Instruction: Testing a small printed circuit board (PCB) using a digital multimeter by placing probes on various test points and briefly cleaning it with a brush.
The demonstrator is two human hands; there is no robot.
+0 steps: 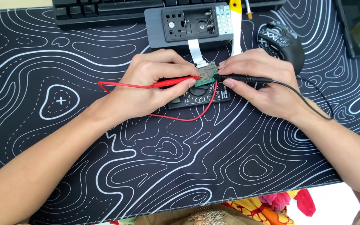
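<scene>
Small green circuit board: lies at mid-mat on a black meter, tethered by a white ribbon cable to an opened grey device. Looks thin, light, stiff and fragile; best held by its edges.
Left hand: fingers closed round a red probe, tip on the board.
Right hand: pinches a black probe, tip likewise.
Surroundings: patterned desk mat, keyboard, mouse.

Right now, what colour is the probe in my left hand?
Red, with a red lead; the head view shows the probe in your left hand.
</scene>
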